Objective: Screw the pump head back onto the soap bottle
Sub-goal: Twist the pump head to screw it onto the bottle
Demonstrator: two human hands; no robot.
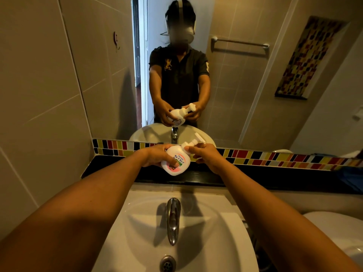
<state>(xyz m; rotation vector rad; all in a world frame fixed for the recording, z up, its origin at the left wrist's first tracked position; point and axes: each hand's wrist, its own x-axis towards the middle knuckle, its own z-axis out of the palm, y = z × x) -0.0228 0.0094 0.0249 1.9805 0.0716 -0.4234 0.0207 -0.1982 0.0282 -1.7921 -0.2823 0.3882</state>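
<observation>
Closest is the white sink with its shiny tap and drain. Past it, two bare arms reach out over the black worktop. The left hand is wrapped tight around the white soap bottle, which is tipped on its side in the air. The right hand pinches the white pump head at the bottle's neck. Behind is a strip of colored tiles, then the mirror.

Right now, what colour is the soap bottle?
White soap bottle with a pink-and-green label; head view.
</observation>
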